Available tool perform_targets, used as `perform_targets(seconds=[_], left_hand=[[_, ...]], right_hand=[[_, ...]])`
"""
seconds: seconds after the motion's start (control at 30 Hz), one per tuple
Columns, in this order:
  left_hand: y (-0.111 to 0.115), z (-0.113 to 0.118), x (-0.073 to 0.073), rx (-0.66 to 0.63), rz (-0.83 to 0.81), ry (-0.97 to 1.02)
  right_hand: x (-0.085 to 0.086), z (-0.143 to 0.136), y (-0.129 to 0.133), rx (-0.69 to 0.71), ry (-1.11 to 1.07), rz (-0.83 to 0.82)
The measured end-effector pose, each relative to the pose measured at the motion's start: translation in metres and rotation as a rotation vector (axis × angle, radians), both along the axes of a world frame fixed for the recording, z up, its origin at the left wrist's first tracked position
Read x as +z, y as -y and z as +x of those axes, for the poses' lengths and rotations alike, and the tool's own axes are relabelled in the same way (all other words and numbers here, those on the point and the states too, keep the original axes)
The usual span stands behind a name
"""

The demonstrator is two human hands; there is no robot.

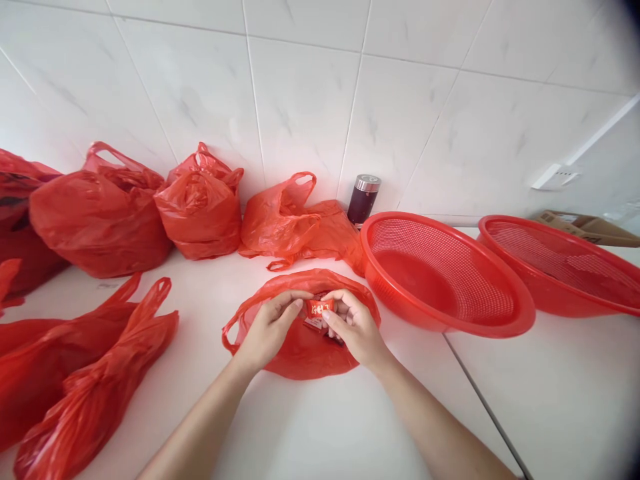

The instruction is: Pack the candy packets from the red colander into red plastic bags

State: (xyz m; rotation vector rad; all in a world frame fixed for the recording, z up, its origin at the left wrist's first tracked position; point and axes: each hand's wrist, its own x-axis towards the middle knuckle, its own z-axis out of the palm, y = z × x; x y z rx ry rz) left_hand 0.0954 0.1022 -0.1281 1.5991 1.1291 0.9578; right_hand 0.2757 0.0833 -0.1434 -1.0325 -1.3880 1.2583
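Observation:
Over an opened red plastic bag (310,360), my two hands meet at a small red wrapped candy (319,309) with white lettering. My right hand (356,328) pinches the candy's right end between thumb and fingers. At its left end are the closed thumb and forefinger of my left hand (270,327); their exact contact is hard to make out. Just below the candy, more small wrapped pieces (313,323) lie inside the bag, partly covered by my right hand. One handle loop of the bag (229,337) sticks out at the left.
Full red bags (100,223) (200,213) stand along the tiled wall, with a slacker bag (285,220) beside them. Twisted bags (100,380) lie at left. A dark flask (364,200) stands behind two red colanders (450,327) (560,300). A cardboard box (590,227) is far right.

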Motion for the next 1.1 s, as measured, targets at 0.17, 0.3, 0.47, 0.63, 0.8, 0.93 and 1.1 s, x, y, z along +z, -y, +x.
perform_targets(seconds=[0.17,0.3,0.47,0.63,0.8,0.93,1.1], left_hand=[[-0.002,0.000,-0.001,-0.152,-0.098,0.150],[-0.005,-0.005,-0.001,-0.103,-0.088,0.027],[-0.008,-0.010,-0.001,0.085,0.080,-0.281],[-0.009,-0.008,-0.008,0.137,0.160,-0.273],[-0.006,-0.003,-0.016,0.098,0.162,-0.311],[-0.001,0.002,-0.026,-0.012,0.249,-0.394],[0.001,0.004,-0.029,-0.228,0.276,-0.548]], right_hand=[[-0.002,0.001,-0.002,0.011,-0.014,0.008],[-0.006,0.005,-0.006,-0.148,0.117,0.066],[-0.008,0.014,-0.011,-0.359,0.323,0.229],[-0.008,0.015,-0.011,-0.406,0.485,0.342],[-0.012,0.016,-0.011,-0.323,0.725,0.344],[-0.013,0.020,-0.010,-0.185,0.881,0.316],[-0.014,0.024,-0.008,-0.043,0.962,0.229]])
